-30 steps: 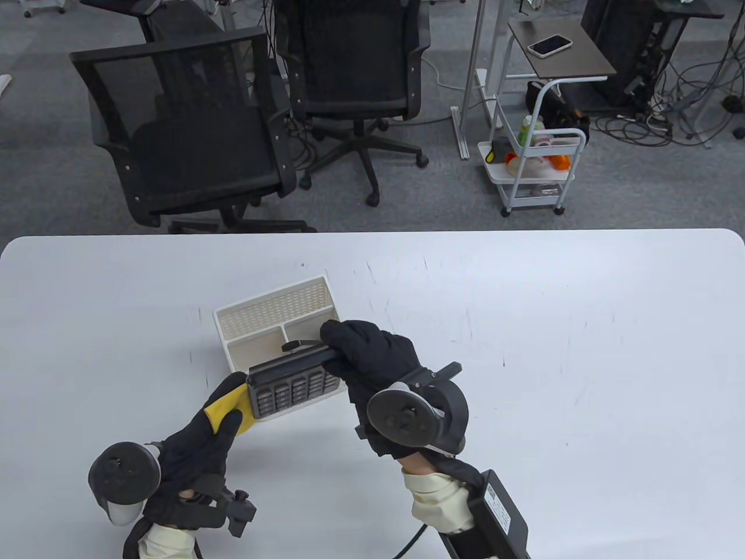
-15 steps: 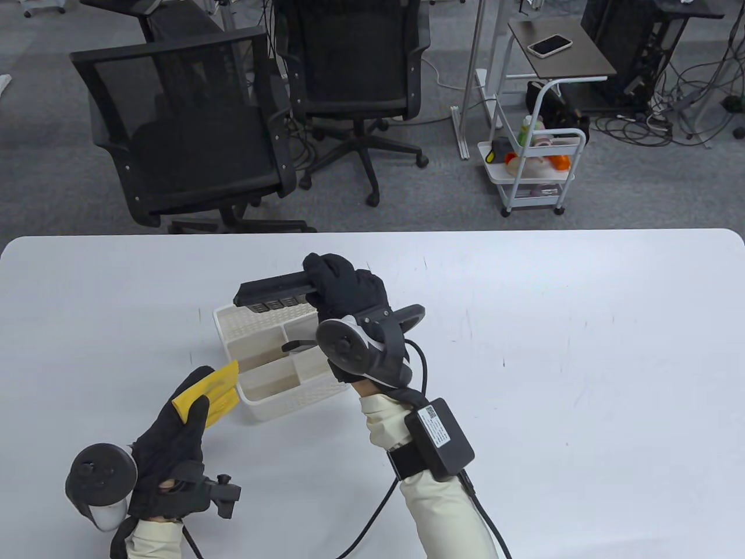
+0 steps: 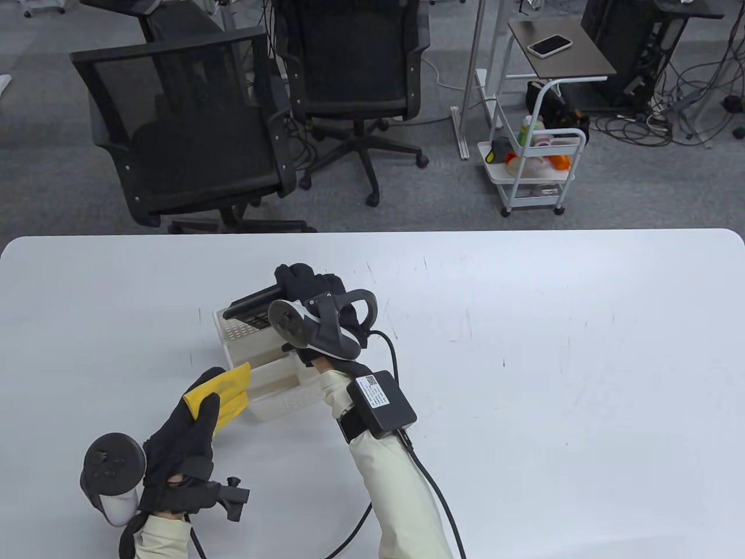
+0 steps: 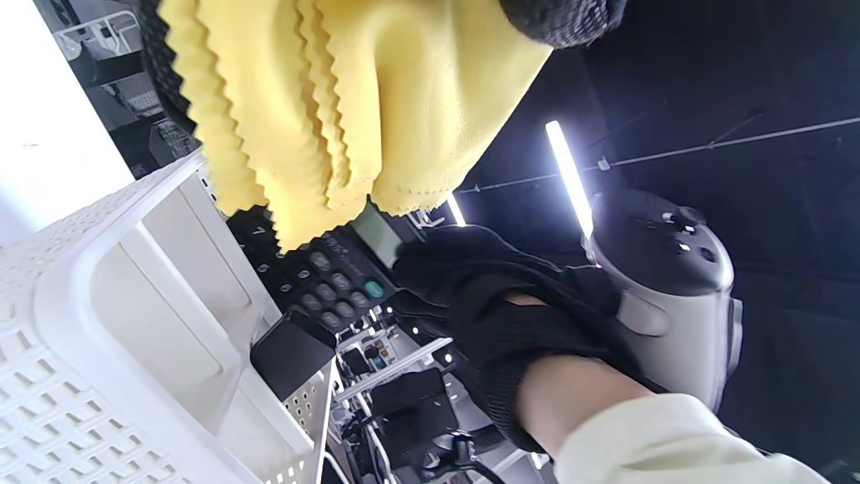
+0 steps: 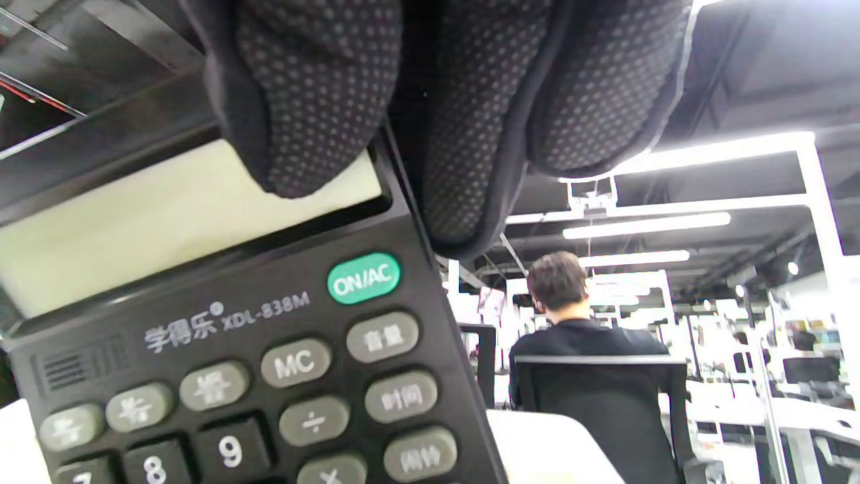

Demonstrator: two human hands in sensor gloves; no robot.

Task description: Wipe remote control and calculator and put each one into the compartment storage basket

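Near left of the white table (image 3: 582, 349): left hand in a black sensor glove (image 3: 180, 442), palm side up toward the basket, fingers and thumb pinched on a folded yellow cloth with a zigzag edge (image 3: 224, 393). Cloth's far end just beside, perhaps touching, the near-left corner of the white perforated plastic compartment basket (image 3: 291, 399) — contact not clear from above. In the left wrist view, same cloth (image 4: 322, 101) hung over the basket's white rim (image 4: 101, 282).

Farther right, over the basket's far long compartment: black desk calculator with grey keys and a green ON/AC key (image 3: 250, 308), tilted, lower end dipped past the rim, not shown resting on the bottom. Held at its display end by the right hand in a black glove (image 3: 314, 291) — thumb pressed on the display, fingers curled behind, as seen close up (image 5: 302, 121). A dark object, likely the black remote control (image 4: 289, 353), stood on end in a smaller compartment.
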